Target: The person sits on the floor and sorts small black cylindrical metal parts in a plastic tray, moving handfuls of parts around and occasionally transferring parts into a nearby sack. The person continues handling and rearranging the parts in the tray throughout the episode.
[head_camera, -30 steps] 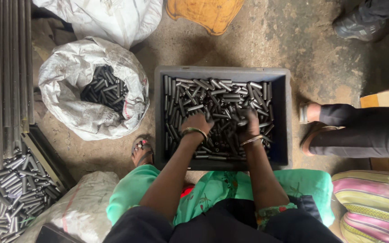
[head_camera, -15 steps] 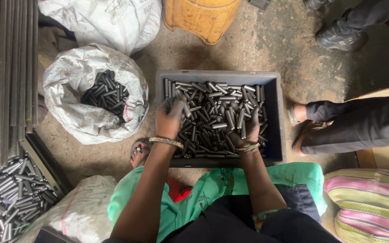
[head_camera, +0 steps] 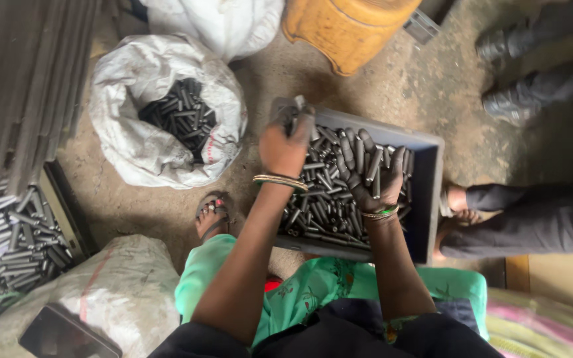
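Note:
My left hand (head_camera: 286, 142) is raised over the left rim of a grey crate (head_camera: 426, 199), closed on a bunch of short dark metal rods. My right hand (head_camera: 369, 176) lies palm up in the crate, fingers curled around several more rods. The crate is full of the same dark metal rods (head_camera: 323, 199). To the left stands an open white sack (head_camera: 147, 152) holding more dark rods (head_camera: 177, 113). Both my wrists wear bangles.
An orange container (head_camera: 346, 26) stands beyond the crate. Another person's leg (head_camera: 525, 222) and shoes (head_camera: 512, 106) are at the right. Shiny rods (head_camera: 8, 242) are piled at the left beside long bars (head_camera: 21, 86). A filled sack (head_camera: 101, 292) lies at lower left.
My left hand has lifted out of the crate with a handful of rods and moved left toward the sack side. My right hand has turned palm up with rods in it.

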Action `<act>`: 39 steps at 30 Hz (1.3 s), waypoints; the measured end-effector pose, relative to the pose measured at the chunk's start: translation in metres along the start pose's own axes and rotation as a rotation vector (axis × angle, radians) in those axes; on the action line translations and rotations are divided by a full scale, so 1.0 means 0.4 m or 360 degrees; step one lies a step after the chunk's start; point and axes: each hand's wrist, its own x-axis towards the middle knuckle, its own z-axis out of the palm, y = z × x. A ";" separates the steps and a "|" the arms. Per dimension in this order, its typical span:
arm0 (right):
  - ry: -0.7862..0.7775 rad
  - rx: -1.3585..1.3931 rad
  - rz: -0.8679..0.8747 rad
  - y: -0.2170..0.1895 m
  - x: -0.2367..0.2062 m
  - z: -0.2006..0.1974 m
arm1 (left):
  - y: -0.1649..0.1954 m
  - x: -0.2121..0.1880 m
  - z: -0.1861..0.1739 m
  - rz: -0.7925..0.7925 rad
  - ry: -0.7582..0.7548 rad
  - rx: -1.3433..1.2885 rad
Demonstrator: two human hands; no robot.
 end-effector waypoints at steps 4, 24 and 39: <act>-0.0125 -0.0001 0.0210 0.073 0.127 0.119 | 0.013 0.070 -0.086 -0.0145 0.0015 0.0271; 0.1189 -0.2955 0.0015 -0.053 -0.014 -0.183 | 0.010 -0.051 0.036 0.0155 -0.0760 0.1117; 0.0865 -0.3845 0.0949 0.105 0.018 -0.331 | -0.438 -0.275 0.291 0.0050 -0.1224 0.1942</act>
